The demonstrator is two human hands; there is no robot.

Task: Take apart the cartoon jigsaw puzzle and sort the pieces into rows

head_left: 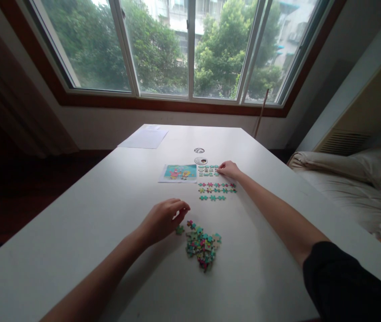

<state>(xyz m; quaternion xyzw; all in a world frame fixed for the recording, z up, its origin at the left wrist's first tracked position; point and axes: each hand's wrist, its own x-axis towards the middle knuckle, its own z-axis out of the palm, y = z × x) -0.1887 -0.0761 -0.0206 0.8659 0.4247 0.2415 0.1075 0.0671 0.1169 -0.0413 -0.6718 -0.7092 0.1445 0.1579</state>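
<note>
My right hand reaches far over the table, its fingers pinched on a small jigsaw puzzle piece at the right end of the upper rows; the fingers mostly hide that piece. Rows of puzzle pieces lie sorted just below it, in teal, pink and yellow. My left hand hovers nearer to me, thumb and fingers curved but apart, with nothing visible in it. Close by its thumb lies a single green piece. To its right is a loose heap of puzzle pieces. A picture sheet with cartoon figures lies left of the rows.
Two round objects lie beyond the rows. White paper rests at the far left corner of the white table. A window is beyond the table, and a cushioned seat stands to the right.
</note>
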